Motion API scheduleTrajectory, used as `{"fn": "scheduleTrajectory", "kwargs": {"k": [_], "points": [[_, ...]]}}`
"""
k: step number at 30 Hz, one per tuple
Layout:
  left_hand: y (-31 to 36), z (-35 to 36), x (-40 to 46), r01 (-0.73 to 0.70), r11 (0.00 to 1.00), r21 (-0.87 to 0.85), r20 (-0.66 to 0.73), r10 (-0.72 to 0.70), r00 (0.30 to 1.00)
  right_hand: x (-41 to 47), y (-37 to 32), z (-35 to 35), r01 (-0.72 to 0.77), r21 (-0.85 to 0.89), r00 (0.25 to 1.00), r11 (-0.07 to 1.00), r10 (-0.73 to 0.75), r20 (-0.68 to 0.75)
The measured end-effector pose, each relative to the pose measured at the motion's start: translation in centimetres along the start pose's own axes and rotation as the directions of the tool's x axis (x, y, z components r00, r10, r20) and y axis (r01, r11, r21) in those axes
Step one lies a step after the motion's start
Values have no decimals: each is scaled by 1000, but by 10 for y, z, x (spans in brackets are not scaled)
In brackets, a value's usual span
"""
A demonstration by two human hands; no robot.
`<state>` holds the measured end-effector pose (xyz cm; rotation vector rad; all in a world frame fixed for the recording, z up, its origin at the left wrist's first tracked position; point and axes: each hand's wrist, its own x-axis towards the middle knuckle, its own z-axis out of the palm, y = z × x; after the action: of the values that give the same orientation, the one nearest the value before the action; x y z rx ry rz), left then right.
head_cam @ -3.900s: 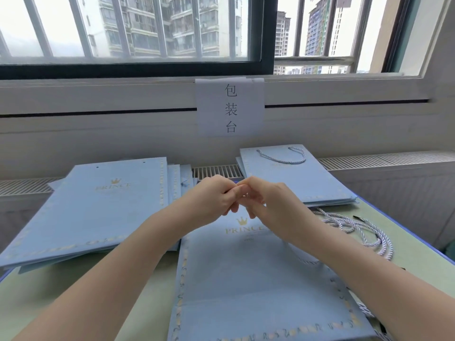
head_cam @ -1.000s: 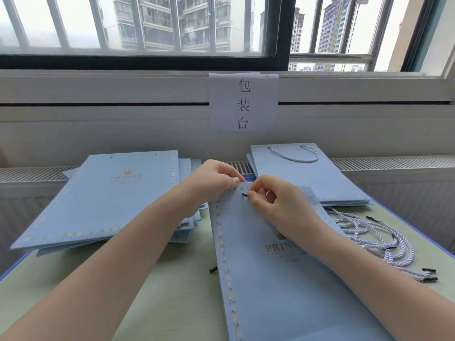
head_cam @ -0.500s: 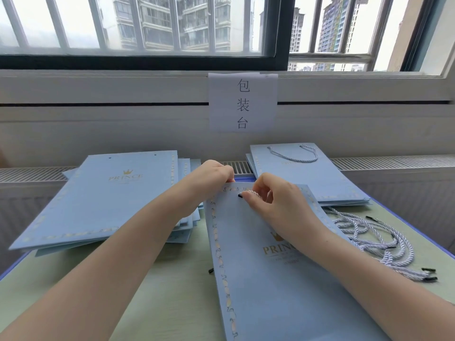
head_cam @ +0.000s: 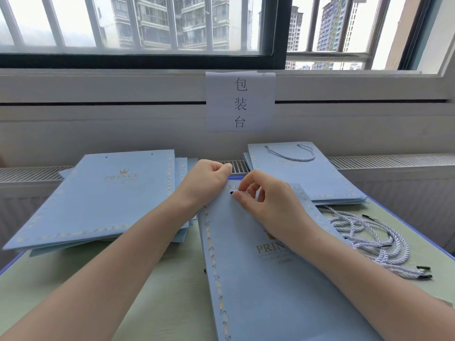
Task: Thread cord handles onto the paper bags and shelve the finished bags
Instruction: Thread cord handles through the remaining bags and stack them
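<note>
The paper bag (head_cam: 258, 279) lies flat under my hands. My left hand (head_cam: 206, 185) pinches its top edge; my right hand (head_cam: 268, 205) pinches a cord (head_cam: 237, 191) at the punched hole — its far end hidden beneath my fingers. Left of my left hand sits a stack of unthreaded bags (head_cam: 98, 198); beyond my right, a finished bag (head_cam: 302, 173) (handle showing) and loose cords (head_cam: 369, 237).

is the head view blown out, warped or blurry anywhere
Head view: the sky behind the window is overexposed to white; the window frame and wall lines bow from wide-angle distortion; daylight is soft, leaving faint shadows on the table; hands and the blue bag look sharp.
</note>
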<state>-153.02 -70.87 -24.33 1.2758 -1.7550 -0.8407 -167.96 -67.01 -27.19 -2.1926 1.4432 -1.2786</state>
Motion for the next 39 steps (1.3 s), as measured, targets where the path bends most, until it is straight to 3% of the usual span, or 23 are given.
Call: {"fn": "scheduleTrajectory", "kwargs": {"k": [4, 11, 17, 24, 27, 30, 33, 39], "points": [[0, -1, 0, 46, 998, 45, 38, -47, 998, 2, -3, 2, -102, 66, 994, 993, 99, 43], [0, -2, -1, 53, 999, 11, 86, -54, 995, 3, -1, 1, -126, 117, 991, 985, 119, 61], [-6, -2, 0, 18, 999, 28, 35, -19, 999, 5, -3, -11, -147, 216, 983, 965, 119, 137], [-9, 2, 3, -102, 973, 205, -108, 126, 986, 6, -7, -20, -182, 331, 979, 926, 139, 149], [-10, 0, 3, -111, 937, 330, -176, 177, 968, 7, -9, -26, -146, 341, 989, 929, 134, 57], [-11, -2, 4, -98, 869, 485, -156, 196, 968, 11, -8, -32, -60, 353, 981, 934, 121, -153], [-15, -3, 5, -87, 741, 666, -37, 149, 988, 13, -7, -42, 43, 384, 931, 922, 102, -350], [-22, 0, 1, -33, 653, 756, -1, 51, 999, 13, -13, -50, 177, 433, 834, 884, 99, -542]]}}
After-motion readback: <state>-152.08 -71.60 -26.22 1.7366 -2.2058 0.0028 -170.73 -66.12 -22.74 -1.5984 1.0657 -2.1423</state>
